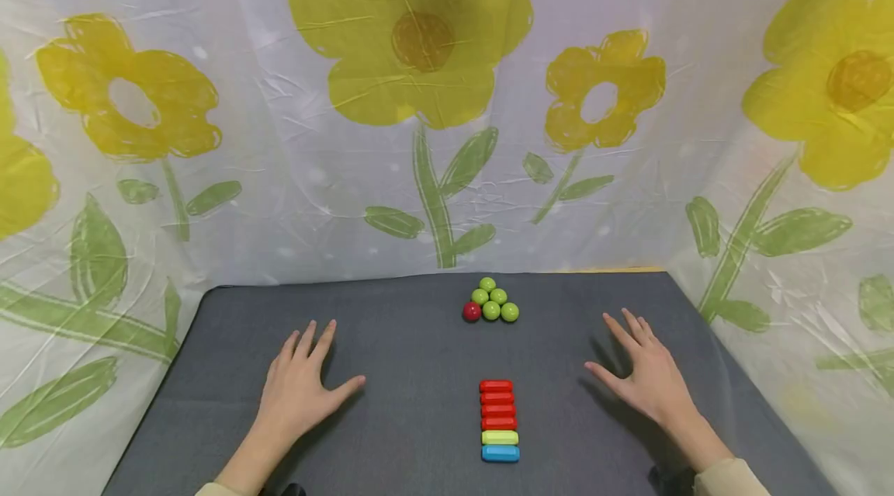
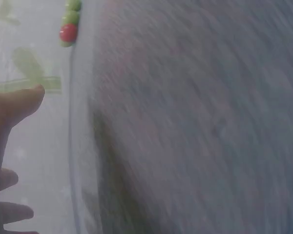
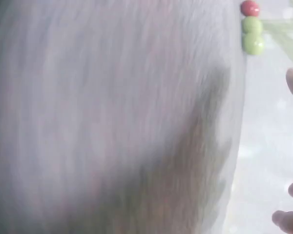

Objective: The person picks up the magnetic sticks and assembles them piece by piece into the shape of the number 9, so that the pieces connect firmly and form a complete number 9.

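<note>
My left hand (image 1: 296,390) hovers over the left part of the table with fingers spread and thumb pointing inward, holding nothing. On the other side my right hand (image 1: 649,372) is likewise spread and bare, its shadow falling on the cloth. Between them lies a column of small faceted bars: several red bars (image 1: 497,399), then a yellow-green bar (image 1: 500,438) and a blue bar (image 1: 500,453) nearest me. Farther back, several green balls (image 1: 492,310) and one red ball (image 1: 472,311) form a triangle, the red at its front left corner. Neither hand touches any of these.
A dark grey cloth (image 1: 405,372) covers the table. Behind it and along both sides hangs a pale curtain (image 1: 300,170) printed with yellow flowers, meeting the table's far edge. Both wrist views are blurred over the cloth.
</note>
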Demonstrator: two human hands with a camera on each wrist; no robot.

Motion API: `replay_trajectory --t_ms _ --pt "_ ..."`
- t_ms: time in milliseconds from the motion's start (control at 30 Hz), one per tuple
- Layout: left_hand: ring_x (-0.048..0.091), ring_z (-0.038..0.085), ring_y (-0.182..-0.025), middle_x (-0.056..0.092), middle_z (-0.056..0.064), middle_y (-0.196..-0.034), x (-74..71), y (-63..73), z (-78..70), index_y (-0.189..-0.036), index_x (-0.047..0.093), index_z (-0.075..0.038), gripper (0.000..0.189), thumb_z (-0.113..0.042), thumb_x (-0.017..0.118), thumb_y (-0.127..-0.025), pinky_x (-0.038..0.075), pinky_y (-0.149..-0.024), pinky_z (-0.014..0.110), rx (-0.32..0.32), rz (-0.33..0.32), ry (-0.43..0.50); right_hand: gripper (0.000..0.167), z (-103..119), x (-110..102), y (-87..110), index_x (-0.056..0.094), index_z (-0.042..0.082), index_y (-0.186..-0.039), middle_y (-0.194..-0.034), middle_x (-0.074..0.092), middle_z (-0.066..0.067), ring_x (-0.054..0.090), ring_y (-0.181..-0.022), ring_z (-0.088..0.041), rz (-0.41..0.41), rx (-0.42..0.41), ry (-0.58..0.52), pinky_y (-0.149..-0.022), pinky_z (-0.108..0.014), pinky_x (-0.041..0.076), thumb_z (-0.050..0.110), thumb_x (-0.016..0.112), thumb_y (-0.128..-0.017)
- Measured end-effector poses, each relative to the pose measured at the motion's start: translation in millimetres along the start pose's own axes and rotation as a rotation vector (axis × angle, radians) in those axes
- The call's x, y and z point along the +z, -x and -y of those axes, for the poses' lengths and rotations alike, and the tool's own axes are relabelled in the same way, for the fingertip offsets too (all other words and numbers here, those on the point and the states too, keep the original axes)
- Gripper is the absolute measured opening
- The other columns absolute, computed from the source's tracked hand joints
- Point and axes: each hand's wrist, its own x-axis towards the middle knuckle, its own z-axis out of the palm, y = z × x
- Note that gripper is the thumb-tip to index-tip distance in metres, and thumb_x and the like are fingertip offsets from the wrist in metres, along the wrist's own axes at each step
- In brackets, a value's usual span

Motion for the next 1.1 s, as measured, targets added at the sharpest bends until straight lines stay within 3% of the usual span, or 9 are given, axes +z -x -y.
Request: replay_trajectory --t_ms 233,400,533,633,800,900,1100 --pt "0.039 0.057 -0.146 0.043 0.027 -0.163 8.0 -4.4 -17.4 -0.166 0.039 -0.011 0.092 -0.045 0.082 -0.093 0.037 -0.108 0.078 -0.001 0.003 0.321 0.071 19 18 5.5 0.059 0.01 -0.152 -0.151 0.058 -0.023 0.059 -0.131 -0.05 -0.16 -0.011 -0.186 -0.094 -0.07 0.051 0.032 0.086 -0.091" --pt "0.046 0.052 -0.144 0.047 0.025 -0.16 21.1 -8.4 -34.6 -0.164 0.042 -0.01 0.084 -0.036 0.082 -0.095 0.047 -0.106 0.067 0.019 0.004 0.458 0.06 38 31 4.5 0.066 0.01 -0.145 -0.137 0.069 -0.018 0.069 -0.116 -0.04 -0.216 -0.023 -0.269 -0.083 -0.059 0.059 0.021 0.088 -0.09" --pt "0.06 0.043 -0.13 0.054 0.022 -0.154 32.6 -10.9 -51.6 -0.161 0.048 -0.01 0.078 -0.034 0.082 -0.095 0.058 -0.093 0.054 0.04 0.01 0.514 0.054 53 41 3.5 0.069 0.012 -0.141 -0.133 0.072 -0.013 0.071 -0.111 -0.033 -0.183 0.036 -0.337 -0.08 -0.05 0.059 0.023 0.086 -0.092" --pt "0.068 0.027 -0.112 0.061 0.017 -0.147 40.9 -13.4 -66.4 -0.157 0.052 -0.008 0.073 -0.031 0.083 -0.095 0.058 -0.087 0.045 0.054 0.01 0.536 0.05 63 47 1.8 0.071 0.013 -0.139 -0.131 0.073 -0.008 0.071 -0.111 -0.029 -0.145 0.076 -0.379 -0.082 -0.042 0.059 0.025 0.085 -0.093" --pt "0.063 0.012 -0.088 0.068 0.013 -0.136 53.7 -18.1 -91.7 -0.151 0.058 -0.001 0.066 -0.027 0.083 -0.095 0.052 -0.073 0.027 0.074 0.028 0.61 0.04 78 57 -2.3 0.076 0.013 -0.13 -0.108 0.077 -0.003 0.068 -0.088 -0.018 -0.096 0.109 -0.504 -0.067 -0.028 0.054 0.025 0.086 -0.093" --pt "0.06 0.007 -0.081 0.07 0.014 -0.132 60.9 -20.6 -105.8 -0.147 0.061 0.001 0.06 -0.023 0.082 -0.096 0.049 -0.067 0.024 0.105 0.063 0.673 0.034 86 61 -5.1 0.079 0.014 -0.125 -0.1 0.076 0.004 0.063 -0.076 -0.011 -0.049 0.105 -0.581 -0.059 -0.026 0.049 0.025 0.085 -0.093" --pt "0.05 0.0 -0.061 0.075 0.012 -0.125 74.9 -27.6 -129.1 -0.139 0.068 -0.001 0.045 -0.021 0.077 -0.1 0.044 -0.056 0.022 0.174 0.135 0.764 0.025 100 69 -9.3 0.081 0.015 -0.117 -0.098 0.076 0.01 0.061 -0.073 -0.01 0.049 0.109 -0.679 -0.059 -0.025 0.047 0.027 0.083 -0.095"
